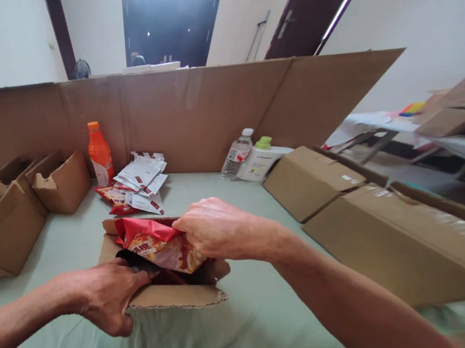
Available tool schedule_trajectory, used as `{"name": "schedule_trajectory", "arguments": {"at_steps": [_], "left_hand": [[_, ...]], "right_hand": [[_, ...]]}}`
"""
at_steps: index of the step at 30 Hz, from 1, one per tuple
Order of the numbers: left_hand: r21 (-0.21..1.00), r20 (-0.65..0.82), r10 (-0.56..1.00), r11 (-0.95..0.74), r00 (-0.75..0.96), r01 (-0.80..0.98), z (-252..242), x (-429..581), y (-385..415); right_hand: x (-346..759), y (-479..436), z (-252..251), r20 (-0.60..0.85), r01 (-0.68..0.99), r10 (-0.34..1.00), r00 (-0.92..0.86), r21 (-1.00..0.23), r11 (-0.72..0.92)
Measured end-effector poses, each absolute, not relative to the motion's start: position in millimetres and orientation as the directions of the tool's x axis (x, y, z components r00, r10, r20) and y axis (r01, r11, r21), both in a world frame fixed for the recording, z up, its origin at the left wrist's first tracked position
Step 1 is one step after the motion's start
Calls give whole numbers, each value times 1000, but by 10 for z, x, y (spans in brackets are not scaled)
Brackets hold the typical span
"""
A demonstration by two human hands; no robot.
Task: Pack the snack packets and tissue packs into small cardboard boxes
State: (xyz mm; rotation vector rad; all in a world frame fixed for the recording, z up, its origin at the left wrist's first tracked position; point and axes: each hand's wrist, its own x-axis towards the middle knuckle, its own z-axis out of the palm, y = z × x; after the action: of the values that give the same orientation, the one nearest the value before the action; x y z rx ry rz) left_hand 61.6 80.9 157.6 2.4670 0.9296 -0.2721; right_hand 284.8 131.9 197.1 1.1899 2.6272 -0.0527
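A small open cardboard box [180,296] stands on the table in front of me. Inside it is a red snack packet [158,243] with pictures on its front, tilted and partly above the rim. My right hand [211,228] is closed on the packet's upper right edge. At the box's left front corner, my left hand [106,293] grips the cardboard, its fingers reaching inside and its thumb outside. Something black [136,259] lies in the box beside those fingers; its kind is hidden.
Behind the box lie white sachets [142,174] and red packets [118,200] near an orange bottle [100,154]. A clear bottle [236,155] and white bottle [260,160] lean by the cardboard screen [164,114]. Cardboard boxes flank both sides, left [12,226] and right [378,240].
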Motion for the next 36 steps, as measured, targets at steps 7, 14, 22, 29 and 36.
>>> {"name": "schedule_trajectory", "arguments": {"at_steps": [7,14,22,29,36], "left_hand": [[-52,-223,789,-597,573,801,1485,750,586],[-277,-103,905,-424,412,862,1506,703,472],[-296,-51,881,-463,470,836,1347,506,417],[-274,175,808,-509,563,816,1154,363,447],[-249,210,798,-515,564,821,1067,258,438]], "right_hand": [[2996,1221,2024,-227,741,729,-645,47,670],[2953,1181,2016,-256,720,702,-665,32,694],[2765,1246,2018,-245,725,720,-649,86,683],[2436,1401,1606,-198,639,647,-737,109,761],[2375,1393,1566,-118,534,532,-839,12,845]]}}
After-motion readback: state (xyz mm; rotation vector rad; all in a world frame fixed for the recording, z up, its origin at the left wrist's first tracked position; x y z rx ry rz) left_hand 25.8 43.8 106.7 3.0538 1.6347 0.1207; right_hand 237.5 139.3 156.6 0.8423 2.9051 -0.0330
